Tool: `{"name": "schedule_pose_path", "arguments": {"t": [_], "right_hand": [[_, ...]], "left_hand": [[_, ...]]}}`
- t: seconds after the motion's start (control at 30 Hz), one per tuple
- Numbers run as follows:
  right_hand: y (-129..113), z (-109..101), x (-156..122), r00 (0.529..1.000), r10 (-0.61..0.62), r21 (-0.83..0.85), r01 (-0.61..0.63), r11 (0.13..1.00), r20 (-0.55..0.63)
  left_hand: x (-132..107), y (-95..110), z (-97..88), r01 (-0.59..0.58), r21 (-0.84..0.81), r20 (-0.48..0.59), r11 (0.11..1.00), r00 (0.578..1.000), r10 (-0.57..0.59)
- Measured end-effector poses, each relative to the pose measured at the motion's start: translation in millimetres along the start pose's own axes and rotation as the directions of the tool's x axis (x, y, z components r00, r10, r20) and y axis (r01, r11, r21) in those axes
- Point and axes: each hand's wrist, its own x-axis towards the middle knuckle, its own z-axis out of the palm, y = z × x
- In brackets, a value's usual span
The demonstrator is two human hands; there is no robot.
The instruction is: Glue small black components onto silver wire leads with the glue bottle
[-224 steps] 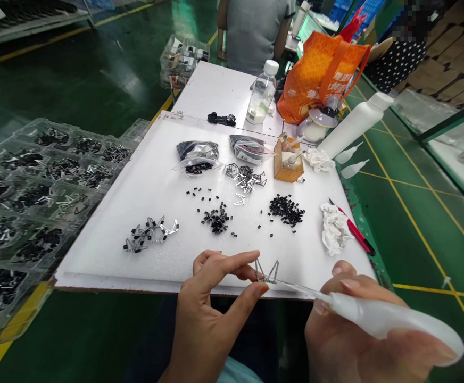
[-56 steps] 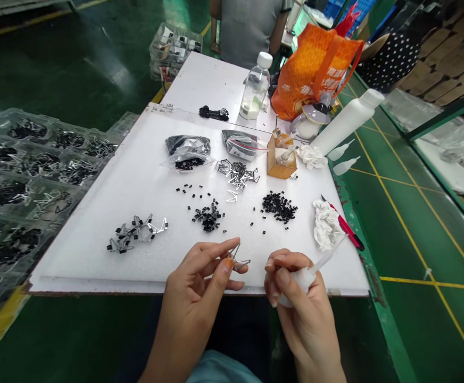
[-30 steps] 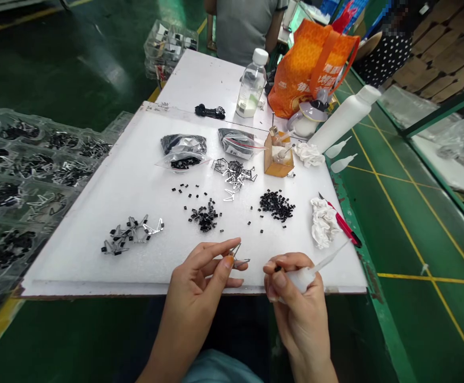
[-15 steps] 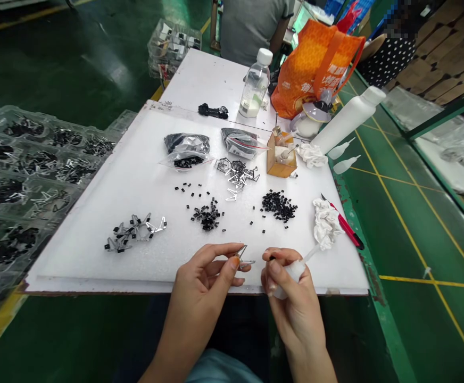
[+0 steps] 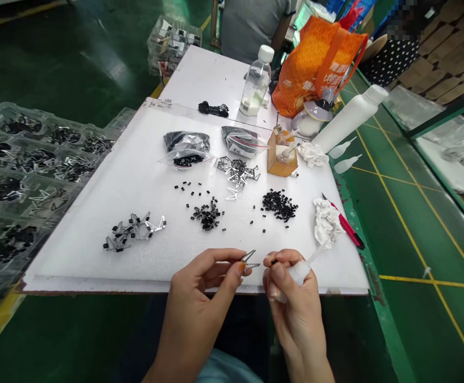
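Our left hand held its grip pinched on a small metal clip near the counter's lower edge, and our right hand closed around a white squeeze bottle. Piles of black pieces lay unused at centre, while plastic trays at left held many parts.

Nothing in view can be read clearly. The orange bag carries white printed characters on its front, but they are too small and folded to make out. A small red mark shows on the plastic bag, and it cannot be read either.
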Motion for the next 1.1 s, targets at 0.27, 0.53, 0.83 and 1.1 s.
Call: {"name": "schedule_pose_path", "arguments": {"t": [0.27, 0.53, 0.83, 1.1], "right_hand": [[-2, 1, -2, 0.992, -0.098, 0.004, 0.098, 0.995, 0.078], [2, -16, 1, 0.932, -0.291, -0.290, 0.346, 0.892, 0.216], [-12, -21, 8, 0.833, -0.285, -0.370, 0.482, 0.794, 0.474], [-15, -22, 10, 0.827, -0.273, -0.369, 0.482, 0.794, 0.491]], "left_hand": [[-4, 1, 0.1, -0.153, 0.049, 0.015, 0.987, 0.988, 0.153], [-7, 9, 2.5, -0.289, 0.144, 0.009, 0.946, 0.957, 0.291], [-10, 11, -0.3, -0.429, 0.244, 0.081, 0.870, 0.903, 0.422], [-11, 12, -1.8, -0.432, 0.287, 0.093, 0.855, 0.901, 0.424]]}}
